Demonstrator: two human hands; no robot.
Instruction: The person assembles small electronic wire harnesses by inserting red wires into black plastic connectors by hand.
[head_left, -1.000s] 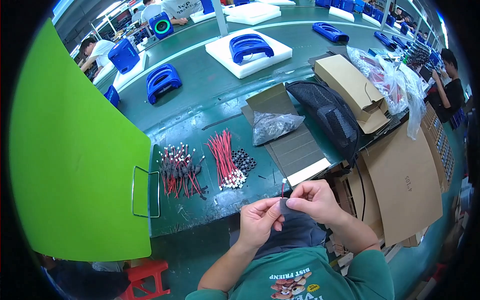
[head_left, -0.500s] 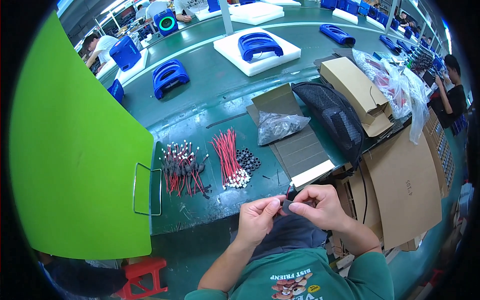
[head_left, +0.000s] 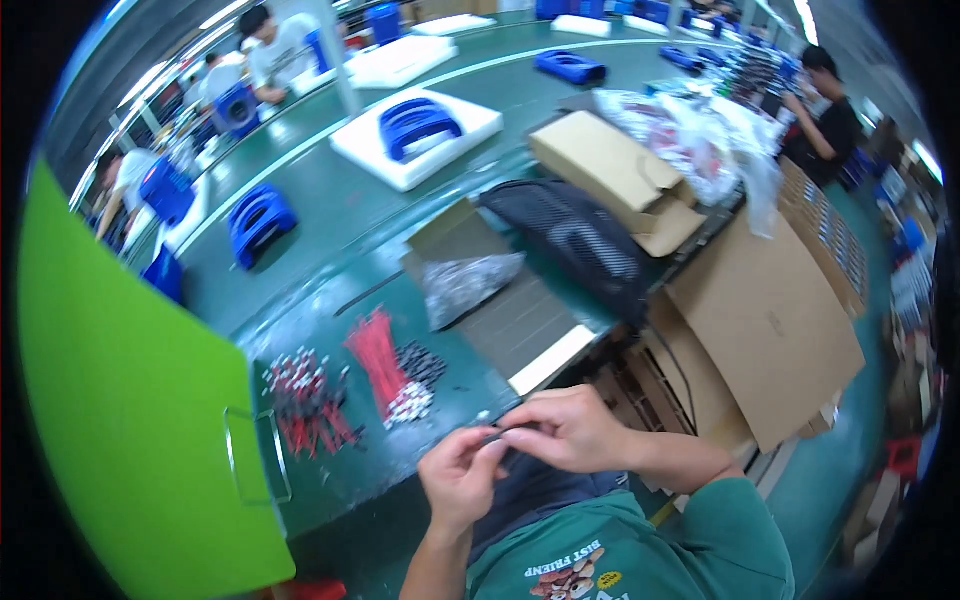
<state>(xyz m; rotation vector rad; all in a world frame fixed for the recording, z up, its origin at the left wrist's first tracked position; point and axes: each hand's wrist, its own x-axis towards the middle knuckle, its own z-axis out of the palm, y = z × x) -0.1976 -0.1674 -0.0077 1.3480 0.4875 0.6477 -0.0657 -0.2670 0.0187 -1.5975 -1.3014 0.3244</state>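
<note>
My left hand and my right hand meet at the table's front edge, both closed in a pinch. Between their fingertips is a small dark foam piece, mostly covered by the fingers. A white connector shows just beyond the fingers; whether its wire runs into the foam piece I cannot tell. To the left lies a bundle of red wires with white connectors, beside a pile of small black rings. Farther left is a heap of wire leads with dark wrapped lumps.
A plastic bag of dark pieces lies on flattened cardboard. Behind it are a black mesh bag and a cardboard box. A green panel borders the left side. Blue housings sit on the conveyor; people work beyond.
The whole view has turned and blurred slightly, shifting the table items left. The foam piece, seen flat before, is now mostly hidden between my fingers, and my hands are closer together.
</note>
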